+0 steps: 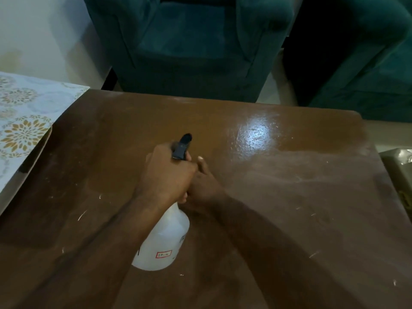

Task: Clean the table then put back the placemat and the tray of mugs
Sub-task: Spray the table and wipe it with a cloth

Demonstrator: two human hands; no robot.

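Note:
A white spray bottle (163,239) with a black trigger head and a small red-framed label hangs over the middle of the brown wooden table (289,186). My left hand (166,175) is wrapped around its neck just under the nozzle. My right hand (204,188) presses against the neck from the right side, one finger stretched forward. The tabletop is dusty and scratched, with a bright glare spot at the far right. The patterned placemat (20,128), pale with gold flowers, lies off the table's left edge. No tray of mugs is in view.
Two dark teal armchairs (191,45) stand behind the table's far edge. Pale floor (40,36) shows at the upper left. A greenish-grey object (399,166) sits just beyond the table's right edge.

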